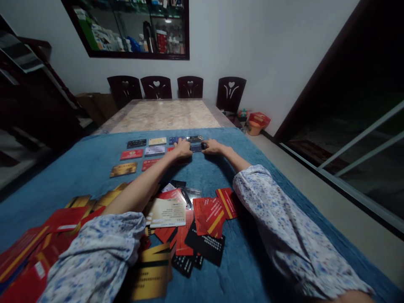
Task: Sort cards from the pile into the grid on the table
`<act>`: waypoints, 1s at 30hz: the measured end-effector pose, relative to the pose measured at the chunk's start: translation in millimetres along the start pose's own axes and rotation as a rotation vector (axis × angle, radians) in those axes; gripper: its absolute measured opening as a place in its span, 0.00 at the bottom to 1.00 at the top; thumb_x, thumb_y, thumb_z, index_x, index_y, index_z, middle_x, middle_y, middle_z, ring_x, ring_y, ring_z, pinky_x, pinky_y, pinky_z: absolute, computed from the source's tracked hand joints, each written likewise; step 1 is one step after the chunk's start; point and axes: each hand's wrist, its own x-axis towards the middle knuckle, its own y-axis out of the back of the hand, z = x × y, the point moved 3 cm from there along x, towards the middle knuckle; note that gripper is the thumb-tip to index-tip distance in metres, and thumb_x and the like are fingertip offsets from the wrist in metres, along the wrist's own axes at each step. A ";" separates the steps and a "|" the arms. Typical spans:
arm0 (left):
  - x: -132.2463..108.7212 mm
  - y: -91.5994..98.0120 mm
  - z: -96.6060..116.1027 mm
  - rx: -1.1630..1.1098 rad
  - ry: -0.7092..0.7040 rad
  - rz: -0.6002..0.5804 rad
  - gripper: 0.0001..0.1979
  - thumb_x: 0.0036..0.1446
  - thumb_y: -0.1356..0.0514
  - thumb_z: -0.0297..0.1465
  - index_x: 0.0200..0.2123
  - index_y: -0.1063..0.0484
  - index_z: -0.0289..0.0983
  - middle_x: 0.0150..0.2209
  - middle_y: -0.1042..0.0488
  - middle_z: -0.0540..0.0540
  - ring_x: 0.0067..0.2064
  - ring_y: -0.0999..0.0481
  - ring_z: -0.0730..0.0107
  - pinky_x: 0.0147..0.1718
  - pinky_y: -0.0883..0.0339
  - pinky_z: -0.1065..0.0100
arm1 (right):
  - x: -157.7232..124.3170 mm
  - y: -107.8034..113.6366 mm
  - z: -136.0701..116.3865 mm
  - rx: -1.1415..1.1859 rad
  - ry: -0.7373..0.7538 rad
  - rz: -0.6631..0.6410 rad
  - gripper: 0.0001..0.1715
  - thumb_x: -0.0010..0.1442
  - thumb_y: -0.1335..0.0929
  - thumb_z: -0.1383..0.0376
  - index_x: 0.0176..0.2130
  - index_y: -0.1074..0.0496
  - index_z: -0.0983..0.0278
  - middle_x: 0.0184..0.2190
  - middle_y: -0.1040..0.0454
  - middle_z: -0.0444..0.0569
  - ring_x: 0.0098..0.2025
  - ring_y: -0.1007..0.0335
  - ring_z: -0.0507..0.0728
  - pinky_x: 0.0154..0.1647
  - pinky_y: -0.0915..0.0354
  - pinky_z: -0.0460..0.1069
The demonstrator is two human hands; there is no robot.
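Both my arms reach far forward over a blue cloth (94, 168). My left hand (183, 148) and my right hand (212, 147) meet at a dark blue card (197, 148) in the second row of laid-out cards, fingers curled down on its two ends. Around it lie rows of cards: a black card (136, 143), a cream card (157, 141), a red card (131, 154) and a gold card (123, 169). Whether the dark card is pinched or only pressed flat is unclear.
A loose heap of red, gold and black cards (189, 219) lies near me between my arms and to the left. Beyond the cloth the marble table top (164, 114) is bare, with dark chairs (231, 93) behind it. A red and orange container (257, 122) stands on the floor to the right.
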 end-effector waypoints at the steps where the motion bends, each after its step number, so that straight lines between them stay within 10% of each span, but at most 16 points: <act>1: -2.1 0.2 0.3 -0.001 -0.008 0.019 0.23 0.54 0.41 0.29 0.54 0.24 0.34 0.61 0.33 0.32 0.66 0.40 0.39 0.61 0.38 0.45 | -0.7 -0.6 0.1 -0.004 -0.008 -0.005 0.33 0.59 0.28 0.55 0.61 0.28 0.60 0.52 0.23 0.59 0.53 0.26 0.67 0.54 0.31 0.57; 15: -47.2 10.5 -6.1 -0.067 -0.091 0.226 0.21 0.60 0.44 0.31 0.55 0.24 0.33 0.60 0.31 0.32 0.63 0.39 0.40 0.58 0.39 0.41 | -30.2 -1.6 -5.0 0.025 0.078 0.134 0.34 0.61 0.31 0.59 0.65 0.32 0.64 0.55 0.27 0.61 0.57 0.32 0.69 0.56 0.33 0.62; 30: -146.1 10.6 -11.8 -0.195 -0.092 0.294 0.20 0.61 0.42 0.30 0.55 0.24 0.36 0.57 0.30 0.36 0.60 0.36 0.43 0.55 0.36 0.43 | -100.2 5.1 -63.6 0.061 0.346 0.290 0.21 0.64 0.33 0.63 0.56 0.25 0.61 0.50 0.25 0.57 0.52 0.34 0.66 0.51 0.36 0.60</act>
